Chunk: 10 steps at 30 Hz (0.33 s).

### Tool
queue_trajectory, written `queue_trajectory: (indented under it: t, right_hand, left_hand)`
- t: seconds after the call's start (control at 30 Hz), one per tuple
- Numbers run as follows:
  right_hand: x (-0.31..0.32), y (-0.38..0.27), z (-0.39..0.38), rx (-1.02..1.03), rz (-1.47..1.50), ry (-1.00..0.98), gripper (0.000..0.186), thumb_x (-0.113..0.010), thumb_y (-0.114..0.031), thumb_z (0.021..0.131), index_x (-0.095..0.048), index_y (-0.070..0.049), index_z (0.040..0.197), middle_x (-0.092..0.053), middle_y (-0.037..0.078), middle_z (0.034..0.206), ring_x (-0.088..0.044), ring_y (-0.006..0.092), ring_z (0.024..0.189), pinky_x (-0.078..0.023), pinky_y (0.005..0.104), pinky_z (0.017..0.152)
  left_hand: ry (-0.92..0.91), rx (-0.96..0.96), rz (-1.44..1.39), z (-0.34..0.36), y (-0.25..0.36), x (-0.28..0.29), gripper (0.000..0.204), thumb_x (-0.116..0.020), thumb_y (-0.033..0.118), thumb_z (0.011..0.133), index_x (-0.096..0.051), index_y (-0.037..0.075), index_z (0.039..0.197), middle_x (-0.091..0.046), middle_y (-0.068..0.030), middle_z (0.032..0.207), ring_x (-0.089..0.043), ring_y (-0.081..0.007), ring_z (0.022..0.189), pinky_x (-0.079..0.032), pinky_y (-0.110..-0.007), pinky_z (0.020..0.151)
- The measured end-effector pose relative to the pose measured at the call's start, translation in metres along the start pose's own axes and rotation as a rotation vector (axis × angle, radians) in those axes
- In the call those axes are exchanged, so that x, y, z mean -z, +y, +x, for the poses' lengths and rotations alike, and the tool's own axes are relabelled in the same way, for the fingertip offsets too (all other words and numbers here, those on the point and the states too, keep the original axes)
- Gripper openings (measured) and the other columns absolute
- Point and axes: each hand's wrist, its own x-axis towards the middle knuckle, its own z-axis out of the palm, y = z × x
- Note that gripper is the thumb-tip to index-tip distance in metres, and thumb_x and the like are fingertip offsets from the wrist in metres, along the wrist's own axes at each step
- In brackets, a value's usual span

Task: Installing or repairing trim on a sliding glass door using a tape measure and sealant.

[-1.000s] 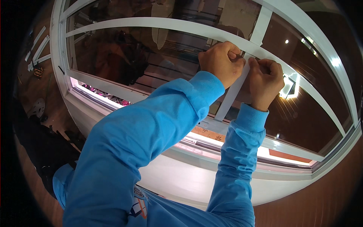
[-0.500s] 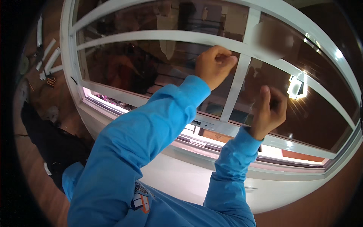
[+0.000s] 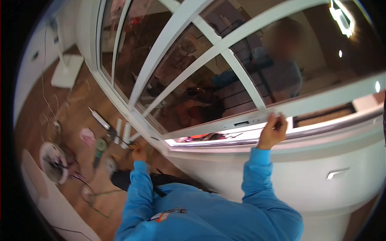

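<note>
My right hand (image 3: 273, 132) is closed, fingertips pinched at the lower rail of a white-framed glass window sash (image 3: 241, 123). What lies between those fingers is too small to make out. My left hand (image 3: 139, 153) is low on the left, its fingers curled beside some small copper-coloured pieces (image 3: 133, 146). Whether it grips one of them is hidden. The sash has white bars and dark reflecting glass (image 3: 205, 86). Under its lower rail runs a bright gap above the white sill (image 3: 209, 149).
On the wooden floor at left lie a caulking gun (image 3: 99, 120), white tubes (image 3: 126, 132), a green-handled tool (image 3: 99, 148) and a pink crumpled item (image 3: 87, 137). A white bucket (image 3: 54, 162) stands farther left, beside loose cables. A white panel with a handle (image 3: 337, 173) is below the window.
My view has swung left, showing more floor. My left hand has dropped from before the glass to the small copper-coloured pieces. My right hand has come down to the sash's lower rail.
</note>
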Motion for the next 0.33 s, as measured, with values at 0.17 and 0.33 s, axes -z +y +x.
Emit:
queue_trajectory:
  t: [0.17, 0.33]
  right_hand:
    - [0.001, -0.008, 0.016, -0.312, 0.094, 0.196, 0.056, -0.073, -0.015, 0.080, -0.046, -0.005, 0.128, -0.048, 0.006, 0.108, -0.046, 0.0132, 0.089, -0.041, 0.0254, 0.065]
    - [-0.008, -0.005, -0.003, -0.399, 0.136, 0.181, 0.063, -0.072, -0.022, 0.082, -0.040, -0.004, 0.134, -0.048, 0.007, 0.116, -0.046, 0.0145, 0.096, -0.043, 0.0264, 0.067]
  left_hand:
    - [0.188, 0.187, 0.474, 0.038, 0.013, 0.135, 0.032, -0.067, 0.026, 0.080, -0.067, -0.005, 0.088, -0.069, -0.0174, 0.083, -0.065, -0.0282, 0.078, -0.051, -0.041, 0.075]
    - [0.043, 0.258, 0.845, 0.071, 0.058, 0.226, 0.032, -0.068, 0.026, 0.081, -0.068, 0.001, 0.102, -0.069, -0.0169, 0.099, -0.065, -0.0315, 0.088, -0.048, -0.041, 0.087]
